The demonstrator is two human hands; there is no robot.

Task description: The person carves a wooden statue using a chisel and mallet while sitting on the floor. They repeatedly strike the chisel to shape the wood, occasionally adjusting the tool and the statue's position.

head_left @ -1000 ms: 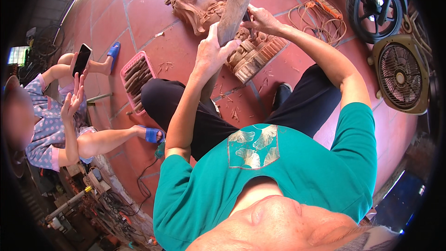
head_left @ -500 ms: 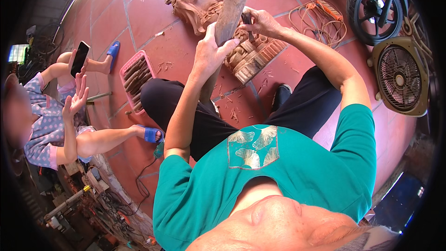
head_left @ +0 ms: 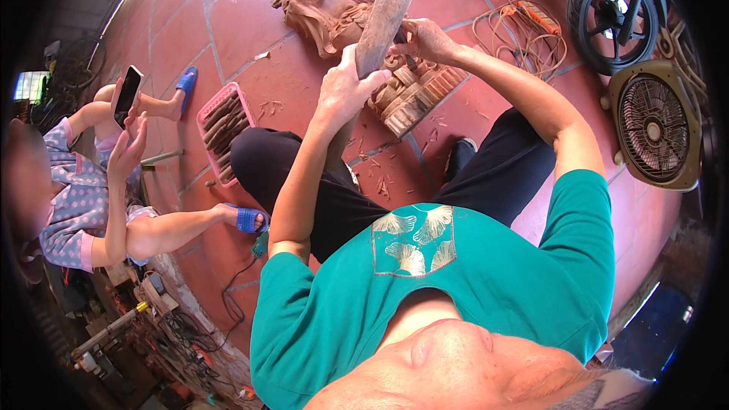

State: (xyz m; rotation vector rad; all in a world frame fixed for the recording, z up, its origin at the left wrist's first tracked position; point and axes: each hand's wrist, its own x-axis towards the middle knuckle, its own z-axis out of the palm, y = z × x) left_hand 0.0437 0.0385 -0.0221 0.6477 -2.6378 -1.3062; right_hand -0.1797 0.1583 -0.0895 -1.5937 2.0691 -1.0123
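My left hand (head_left: 342, 89) is closed round a worn flat wooden mallet (head_left: 385, 24), whose broad end points up and away from me. Close to its right side, my right hand (head_left: 429, 39) is closed with fingers bent round a dark chisel (head_left: 400, 36), mostly hidden by the fingers and mallet. Beneath both hands a brown wood carving (head_left: 319, 7) lies on the floor, with draped folds at its far end and a stepped, ridged base (head_left: 421, 95) nearer me. The mallet covers part of the carving's middle.
At left a pink basket (head_left: 203, 118) holds several dark wooden rods. Beside it sits a person (head_left: 83, 190) with a phone (head_left: 127, 95). Wood chips (head_left: 383, 186) litter the red tiles. To the right are an orange power strip (head_left: 538, 17) with cord, a wheel (head_left: 611, 15) and a box fan (head_left: 654, 129).
The mallet's broad end has come down slightly toward me. My right hand has shifted a little, and less of the chisel shows. The other person's raised hand has moved nearer the phone.
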